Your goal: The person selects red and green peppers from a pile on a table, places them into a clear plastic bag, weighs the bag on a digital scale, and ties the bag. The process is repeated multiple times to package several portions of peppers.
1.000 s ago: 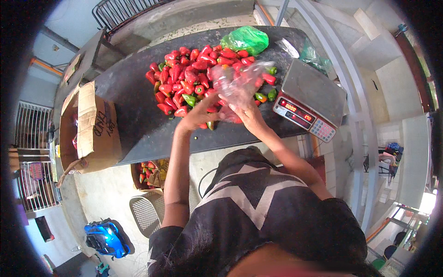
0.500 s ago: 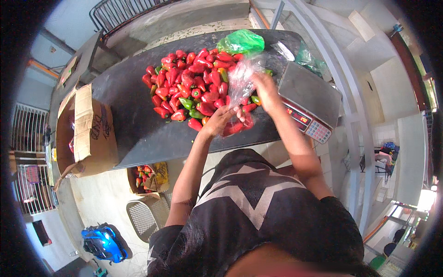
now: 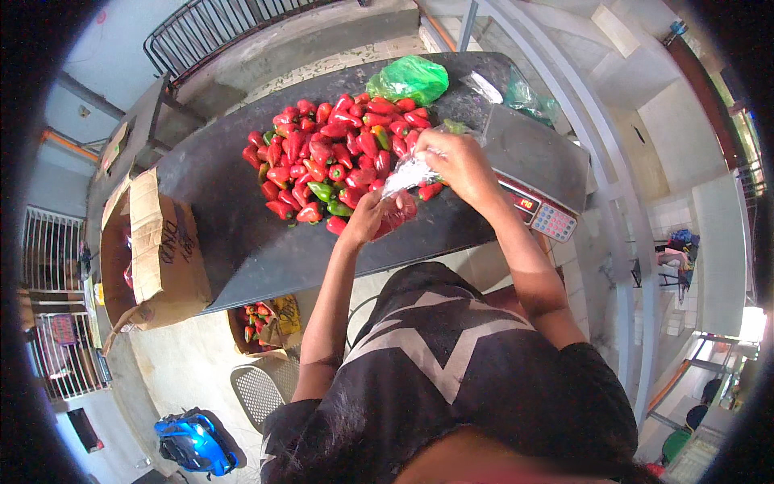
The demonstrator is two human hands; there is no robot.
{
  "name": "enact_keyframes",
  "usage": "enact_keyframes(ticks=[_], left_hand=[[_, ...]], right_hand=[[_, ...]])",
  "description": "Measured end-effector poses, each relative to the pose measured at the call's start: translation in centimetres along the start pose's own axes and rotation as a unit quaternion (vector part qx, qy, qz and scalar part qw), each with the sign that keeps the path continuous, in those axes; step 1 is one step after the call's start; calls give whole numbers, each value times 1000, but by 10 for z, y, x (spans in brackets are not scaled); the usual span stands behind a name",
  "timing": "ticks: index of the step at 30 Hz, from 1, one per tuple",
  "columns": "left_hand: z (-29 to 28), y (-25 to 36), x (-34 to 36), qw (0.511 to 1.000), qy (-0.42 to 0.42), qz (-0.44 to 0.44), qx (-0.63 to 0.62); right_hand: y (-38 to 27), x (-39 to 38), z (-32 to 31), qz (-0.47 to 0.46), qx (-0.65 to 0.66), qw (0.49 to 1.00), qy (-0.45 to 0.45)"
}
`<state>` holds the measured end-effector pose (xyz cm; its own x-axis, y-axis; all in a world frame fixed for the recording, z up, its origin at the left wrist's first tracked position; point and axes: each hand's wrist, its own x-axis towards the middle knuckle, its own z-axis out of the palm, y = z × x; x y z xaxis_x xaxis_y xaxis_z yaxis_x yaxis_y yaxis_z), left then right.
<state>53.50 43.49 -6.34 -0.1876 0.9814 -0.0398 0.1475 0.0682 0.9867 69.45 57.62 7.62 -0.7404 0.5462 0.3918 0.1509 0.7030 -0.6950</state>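
A clear plastic bag (image 3: 408, 177) with red bell peppers in its lower end is stretched between my hands, over the near edge of the black table (image 3: 242, 262). My left hand (image 3: 368, 219) is closed around the bag just above the peppers. Higher up, my right hand (image 3: 459, 165) pinches the gathered, twisted top of the bag. Beyond my hands lies a big heap of bell peppers (image 3: 322, 153), mostly red with a few green. The digital scale (image 3: 536, 149) sits right of my right hand, its display lit.
A green plastic bag (image 3: 409, 79) lies behind the heap. An open cardboard box (image 3: 173, 250) stands at the left end of the table. On the floor are a smaller box of peppers (image 3: 251, 324), a grey plastic chair (image 3: 262, 385) and a blue bag (image 3: 193, 442). Metal posts (image 3: 592, 137) rise at the right.
My right hand has shifted down and closed on the bag's top, which is now gathered and narrower. My left hand keeps hold below it. The view has shifted slightly.
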Motion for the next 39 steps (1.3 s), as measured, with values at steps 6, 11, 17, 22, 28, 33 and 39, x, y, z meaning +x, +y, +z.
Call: enact_keyframes(ticks=[6, 11, 17, 22, 28, 33, 39], left_hand=[[-4, -29, -9, 999, 40, 23, 20], [2, -43, -6, 997, 45, -27, 55], [-14, -1, -12, 916, 76, 169, 357], [-32, 28, -20, 925, 16, 145, 350], [-55, 49, -21, 948, -30, 91, 303], [-49, 78, -17, 947, -38, 160, 276], [-18, 135, -13, 991, -100, 94, 2]], right_hand=[[2, 16, -64, 102, 192, 960, 179], [-25, -16, -6, -201, -147, 968, -4], [20, -48, 86, -20, -232, 953, -193], [41, -66, 70, 15, -23, 982, -187], [32, -84, 43, 56, 149, 972, -175], [33, -98, 1, 28, 39, 990, -132], [73, -82, -24, 17, -45, 998, 37]])
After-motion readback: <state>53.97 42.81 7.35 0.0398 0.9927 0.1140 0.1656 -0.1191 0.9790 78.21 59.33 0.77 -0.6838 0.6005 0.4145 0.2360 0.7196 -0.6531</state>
